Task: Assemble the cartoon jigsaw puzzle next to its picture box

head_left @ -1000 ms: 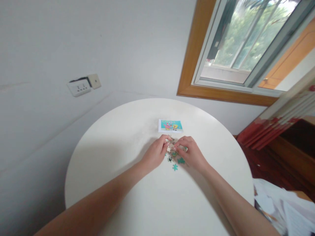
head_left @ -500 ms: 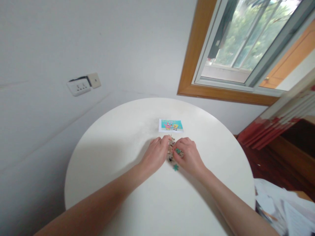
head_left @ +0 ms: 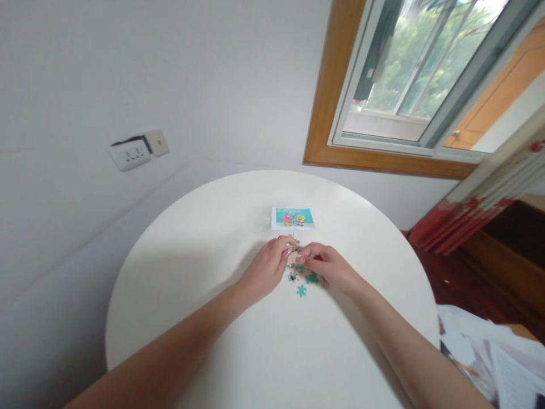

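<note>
A small pile of jigsaw puzzle pieces (head_left: 293, 258) lies on the white table, mostly tan backs up. My left hand (head_left: 266, 267) rests at the pile's left edge, its curved index finger and thumb apart and touching pieces. From the right, my right hand (head_left: 334, 268) pinches a puzzle piece between thumb and index finger, partly hidden by the fingertips. Below that hand lies a green piece (head_left: 312, 278). Nearer to me are another green piece (head_left: 301, 291) and a dark-and-white piece (head_left: 292, 276). Behind the pile lies a picture card (head_left: 296, 218) with pink and yellow cartoon figures.
The round white table (head_left: 191, 238) stands against a wall with a socket (head_left: 130, 154). A wood-framed window (head_left: 383, 162) is at the upper right, beside a red and white curtain (head_left: 451, 221). Papers (head_left: 481, 346) are heaped beyond the table's right edge.
My right hand's fingers have shifted slightly left over the pile, uncovering green pieces beneath it. My left hand stays almost in place. The whole view has shifted a little.
</note>
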Demonstrator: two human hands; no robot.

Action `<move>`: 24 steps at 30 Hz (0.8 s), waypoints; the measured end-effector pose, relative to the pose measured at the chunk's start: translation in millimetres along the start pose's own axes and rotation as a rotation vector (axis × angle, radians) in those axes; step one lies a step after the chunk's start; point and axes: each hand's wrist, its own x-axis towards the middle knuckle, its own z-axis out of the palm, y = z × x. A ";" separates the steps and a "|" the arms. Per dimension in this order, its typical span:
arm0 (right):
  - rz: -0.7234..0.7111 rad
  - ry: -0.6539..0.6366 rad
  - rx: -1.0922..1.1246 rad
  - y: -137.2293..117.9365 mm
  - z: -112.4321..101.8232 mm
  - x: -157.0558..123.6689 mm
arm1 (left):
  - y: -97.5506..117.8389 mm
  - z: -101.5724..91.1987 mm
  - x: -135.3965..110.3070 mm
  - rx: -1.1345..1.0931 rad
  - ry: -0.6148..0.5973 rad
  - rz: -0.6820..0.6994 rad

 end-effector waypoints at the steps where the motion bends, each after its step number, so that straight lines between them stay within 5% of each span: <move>1: -0.006 -0.008 0.013 -0.6 -0.9 -0.6 | 0.5 -0.4 -0.2 -0.017 0.001 0.007; 16: -0.161 0.033 -0.041 -5.8 -7.6 -0.9 | 9.6 -2.4 -2.5 -0.142 -0.008 -0.036; 20: -0.283 0.155 -0.302 -2.8 -21.5 1.2 | 4.4 -5.0 0.9 -0.033 -0.060 -0.112; 24: -0.303 0.068 -0.597 3.6 -22.9 5.6 | -1.6 -6.5 4.1 0.091 -0.121 -0.140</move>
